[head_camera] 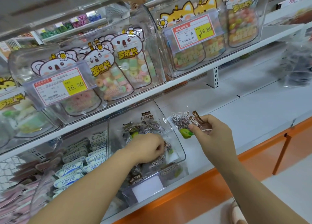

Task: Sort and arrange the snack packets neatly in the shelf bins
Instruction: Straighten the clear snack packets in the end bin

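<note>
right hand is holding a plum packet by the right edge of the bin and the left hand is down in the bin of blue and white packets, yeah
Not quite. The left hand is down in the clear bin of dark plum packets, not among the blue and white packets, which fill the next bin to its left. The right hand does hold a plum packet by the clear bin's right edge. The head view shows this.

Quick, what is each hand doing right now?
Left hand: fingers curled round a dark snack packet in the clear plastic bin.
Right hand: pinching a clear brown-labelled snack packet.
</note>
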Available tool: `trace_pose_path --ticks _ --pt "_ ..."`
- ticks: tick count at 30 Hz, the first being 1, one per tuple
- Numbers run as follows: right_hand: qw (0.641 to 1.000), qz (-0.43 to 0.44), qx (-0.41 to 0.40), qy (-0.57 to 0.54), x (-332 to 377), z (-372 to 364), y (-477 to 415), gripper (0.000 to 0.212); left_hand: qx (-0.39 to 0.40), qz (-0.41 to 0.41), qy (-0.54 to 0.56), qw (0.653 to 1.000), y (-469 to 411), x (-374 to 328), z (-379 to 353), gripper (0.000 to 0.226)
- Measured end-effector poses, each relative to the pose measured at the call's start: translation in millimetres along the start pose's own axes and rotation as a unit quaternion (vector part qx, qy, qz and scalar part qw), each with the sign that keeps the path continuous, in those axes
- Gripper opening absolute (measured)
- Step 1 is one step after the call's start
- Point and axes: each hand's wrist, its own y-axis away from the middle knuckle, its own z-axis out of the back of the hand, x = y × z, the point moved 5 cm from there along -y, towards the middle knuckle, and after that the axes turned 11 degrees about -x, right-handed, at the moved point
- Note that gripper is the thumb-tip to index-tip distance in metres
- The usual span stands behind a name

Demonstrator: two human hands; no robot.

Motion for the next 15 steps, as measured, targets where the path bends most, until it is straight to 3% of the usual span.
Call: trace_pose_path --ticks 4,10,13,15 --pt "1.0 -0.006 0.001 -0.005 -1.3 -0.3 -1.3 0.02 -0.067 0.037 0.079 0.994 3.3 7.5 3.2 0.013" --pt "1.0 -0.015 0.001 -0.008 -4.2 -2.4 -2.7 0.011 -0.137 -0.008 0.049 0.989 12.9 -3.2 -3.3 0.02" --pt "1.0 -0.017 0.001 -0.009 -4.2 -1.6 -2.2 0.011 -0.107 -0.047 0.013 0.993 16.0 -13.5 -6.3 0.035" --pt "1.0 -0.013 0.003 -0.008 -3.2 -1.2 -2.3 0.016 -0.061 -0.005 0.044 0.997 15.6 -12.0 -6.2 0.053"
